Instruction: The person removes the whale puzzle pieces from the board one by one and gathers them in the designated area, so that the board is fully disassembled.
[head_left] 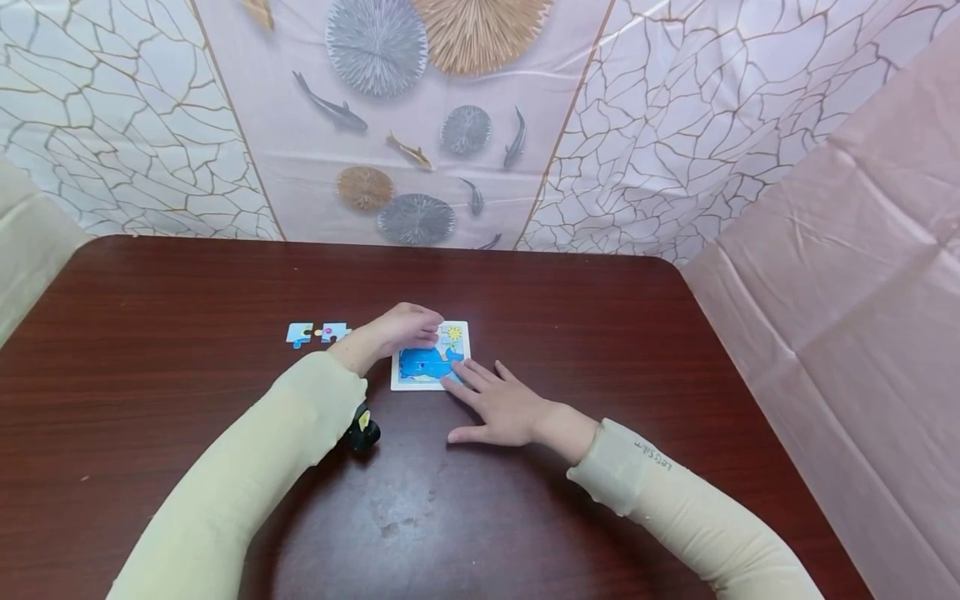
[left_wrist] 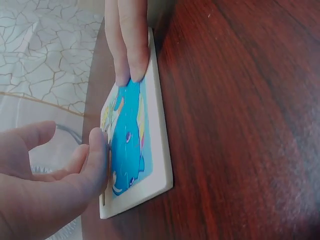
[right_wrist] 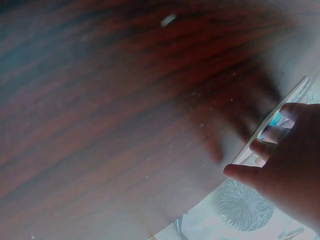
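Two hands over a whale jigsaw board, the right one spread, the left one bent.

The white-rimmed puzzle board [head_left: 416, 387] lies under and between the hands, flat on the dark red-brown table [head_left: 600, 333]. The left hand [head_left: 408, 326] is bent over its far left part; whether those fingers pinch a piece cannot be told. The right hand [head_left: 507, 410] has its fingers spread, tips on the board's near right part by the tail of the blue whale [head_left: 423, 364], thumb held apart and off the board. Just ahead of the right fingertips is a yellow sun [head_left: 454, 334]. Left of the left wrist, two loose jigsaw pieces [head_left: 299, 332] lie side by side. Nearer the body than the left hand, a black device [head_left: 364, 431] shows beside the pale sleeve [head_left: 288, 421].
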